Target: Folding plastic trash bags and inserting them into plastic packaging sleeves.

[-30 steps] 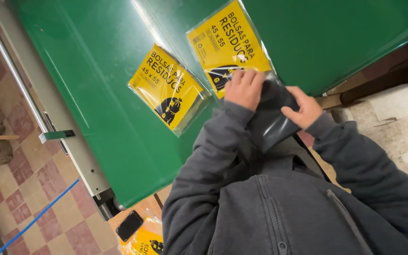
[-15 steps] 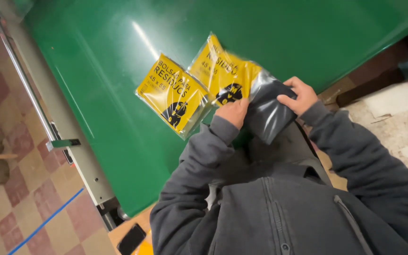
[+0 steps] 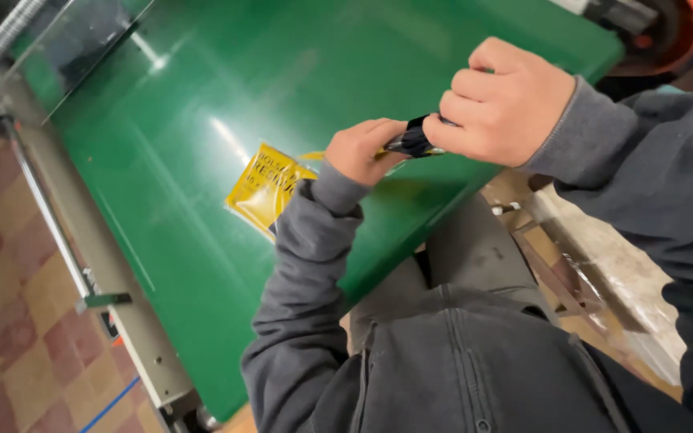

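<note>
Head camera looks down on a small dark, shiny plastic packet (image 3: 415, 141) held up in the air, just above the near edge of a big green table (image 3: 202, 240). Only a little bit of the packet shows, because it sits between two hands. A thin strip of yellow pokes out beside it.

On one side, the left hand (image 3: 366, 151) has its fingers curled in tight and pinches the end of the packet. On the other side, the right hand (image 3: 507, 100) is bigger in the picture and closer to the camera. Its fingers are folded into a loose fist, and they pinch the other end of the same packet. The two hands are very near each other, with the packet joining them.

Both arms wear grey sleeves (image 3: 306, 265), and a grey zip-up jacket (image 3: 475, 353) fills the bottom of the picture.

Lying flat on the green table, just past the left wrist, is a yellow plastic pack (image 3: 265, 186) with black print. The sleeve hides part of it.

Along the far side of the table runs a long grey metal rail (image 3: 82, 240). Beyond it is a floor of red and tan tiles (image 3: 10, 321).
</note>
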